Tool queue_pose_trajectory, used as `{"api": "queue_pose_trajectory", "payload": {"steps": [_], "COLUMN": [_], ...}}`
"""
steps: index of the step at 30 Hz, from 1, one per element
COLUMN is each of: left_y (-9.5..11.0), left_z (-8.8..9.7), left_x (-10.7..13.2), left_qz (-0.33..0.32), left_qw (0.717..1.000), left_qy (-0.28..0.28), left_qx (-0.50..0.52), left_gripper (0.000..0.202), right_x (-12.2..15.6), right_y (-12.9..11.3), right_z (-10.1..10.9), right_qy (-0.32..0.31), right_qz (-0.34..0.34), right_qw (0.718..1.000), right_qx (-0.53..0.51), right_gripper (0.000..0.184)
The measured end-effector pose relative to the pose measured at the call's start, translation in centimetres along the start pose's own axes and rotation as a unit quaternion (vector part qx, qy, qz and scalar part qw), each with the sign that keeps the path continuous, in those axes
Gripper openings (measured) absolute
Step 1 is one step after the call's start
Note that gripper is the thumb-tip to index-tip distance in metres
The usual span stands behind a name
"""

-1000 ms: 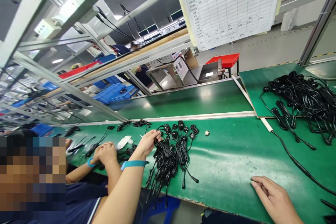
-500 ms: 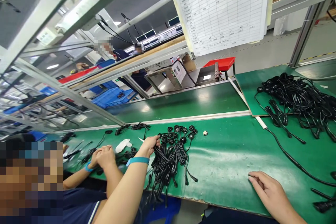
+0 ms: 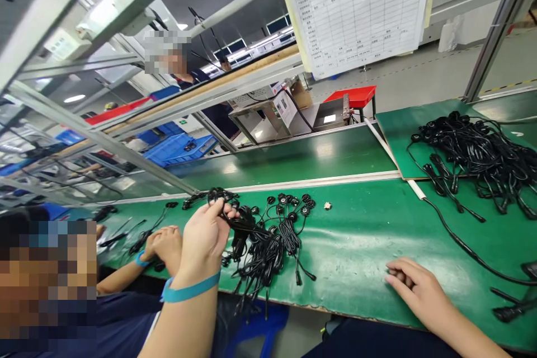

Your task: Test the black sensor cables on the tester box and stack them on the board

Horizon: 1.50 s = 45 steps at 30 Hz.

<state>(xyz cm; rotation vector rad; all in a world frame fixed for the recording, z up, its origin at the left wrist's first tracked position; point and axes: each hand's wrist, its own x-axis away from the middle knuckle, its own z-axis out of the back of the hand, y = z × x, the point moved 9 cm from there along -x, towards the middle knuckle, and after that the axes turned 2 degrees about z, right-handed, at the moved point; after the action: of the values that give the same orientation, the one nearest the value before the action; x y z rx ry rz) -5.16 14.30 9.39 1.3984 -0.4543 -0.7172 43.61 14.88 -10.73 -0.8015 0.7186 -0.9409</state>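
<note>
My left hand point(image 3: 207, 229), with a blue band at the wrist, is closed on a coiled black cable point(image 3: 243, 222). Part of that cable hangs at the left side of a heap of black cables point(image 3: 268, 251) with round ends and plugs. My fingers hide some of the held coil. Low on the right, my right hand point(image 3: 413, 288) rests by the green table point(image 3: 348, 251), fingers loosely bent and thumb apart, holding nothing. A small whitish piece point(image 3: 328, 206) lies to the right of the heap.
A larger pile of black cables point(image 3: 474, 156) lies on a green board point(image 3: 398, 134) at the right. A thick black cord point(image 3: 457, 240) runs along the right side. At the left, a co-worker's clasped hands point(image 3: 165, 246) are close to my left arm. A paper sheet point(image 3: 356, 17) hangs above.
My left hand has moved left and closer to the camera, drawing a black cable away from the heap. The right hand has shifted slightly left. The view has tilted a little.
</note>
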Motion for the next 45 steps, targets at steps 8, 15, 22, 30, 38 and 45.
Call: {"api": "queue_pose_trajectory", "payload": {"steps": [8,15,22,30,38,45], "left_y": [3.6,-2.0,-11.5,-18.3,-16.8,-12.5], "left_z": [-18.8,-27.4,-23.8,-18.2,-14.7,-16.6], "left_x": [14.0,18.4,21.9,28.4,23.3,13.9], "left_qz": [0.112,0.208,0.288,0.396,0.310,-0.011], "left_qw": [0.915,0.839,0.872,0.842,0.800,0.927], "left_qy": [-0.257,-0.310,-0.261,-0.316,-0.512,-0.316], "left_qx": [0.290,0.397,0.298,0.187,-0.050,-0.199], "left_gripper": [0.030,0.028,0.034,0.042,0.046,0.045], "right_x": [-7.8,-5.6,-2.3,-0.5,-1.8,-0.4], "right_y": [-7.8,-4.9,0.2,2.6,1.5,1.0], "right_z": [0.2,-0.9,-0.7,2.7,6.9,7.0], "right_qy": [-0.111,-0.190,-0.237,-0.339,-0.176,-0.084], "right_qz": [0.114,-0.081,-0.244,-0.315,-0.169,-0.101], "right_qw": [0.984,0.909,0.889,0.879,0.956,0.970], "right_qx": [-0.077,-0.361,-0.308,-0.113,0.163,0.203], "right_gripper": [0.114,0.070,0.043,0.042,0.039,0.042]}}
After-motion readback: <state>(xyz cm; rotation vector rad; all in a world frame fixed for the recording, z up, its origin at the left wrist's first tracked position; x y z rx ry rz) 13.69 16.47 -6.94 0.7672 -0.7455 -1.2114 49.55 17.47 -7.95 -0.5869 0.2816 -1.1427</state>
